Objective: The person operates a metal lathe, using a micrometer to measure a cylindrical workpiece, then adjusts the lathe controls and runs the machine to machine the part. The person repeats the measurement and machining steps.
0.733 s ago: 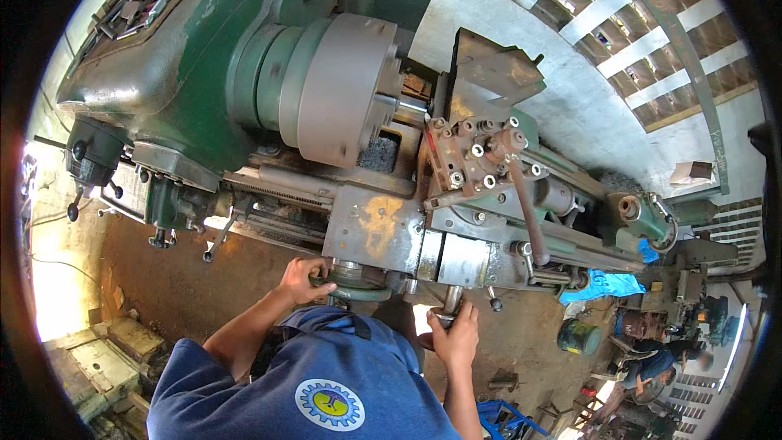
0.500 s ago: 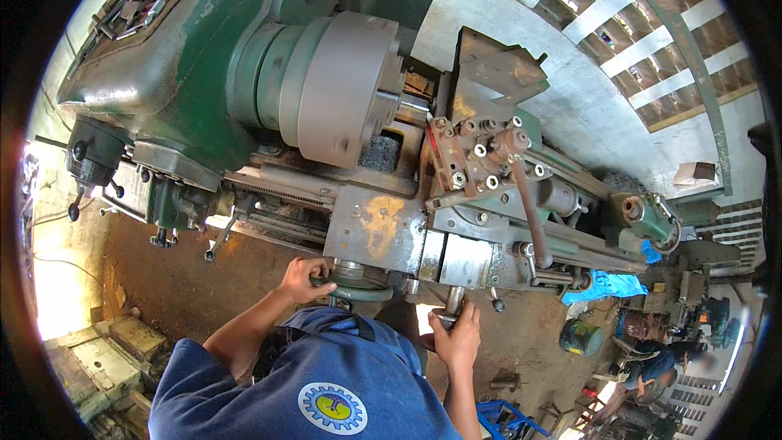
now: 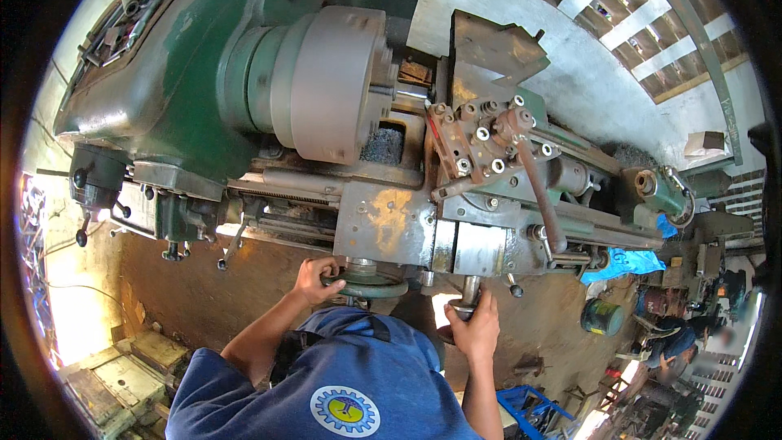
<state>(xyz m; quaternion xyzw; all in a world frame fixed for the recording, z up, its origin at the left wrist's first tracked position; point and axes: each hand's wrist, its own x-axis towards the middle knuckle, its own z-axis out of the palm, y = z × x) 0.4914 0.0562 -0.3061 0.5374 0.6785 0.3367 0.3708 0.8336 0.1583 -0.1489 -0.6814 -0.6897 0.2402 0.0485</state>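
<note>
My left hand (image 3: 318, 280) is closed round the rim of a dark green handwheel (image 3: 371, 285) on the lathe's carriage (image 3: 387, 220). To its right, my right hand (image 3: 478, 328) grips a smaller metal crank wheel (image 3: 465, 307) at the end of the cross-slide shaft. Beyond the hands, the large grey chuck (image 3: 330, 85) looks smeared, as if turning. A short shiny metal bar (image 3: 410, 93) sticks out of it toward the tool post (image 3: 476, 143), which carries several bolts. The tool post's long brown lever (image 3: 541, 204) points back toward me. The cutting tip is too small to make out.
The green headstock (image 3: 175, 90) fills the left, with loose tools (image 3: 122, 24) on top. Metal chips (image 3: 381, 147) lie below the chuck. The tailstock (image 3: 656, 191) stands right, near a blue cloth (image 3: 623, 263) and a green bucket (image 3: 603, 318). Another person (image 3: 672, 346) is at far right.
The view has shifted slightly, so my hands and the carriage appear a little farther right. Both hands keep their holds. The chuck looks smeared in both frames.
</note>
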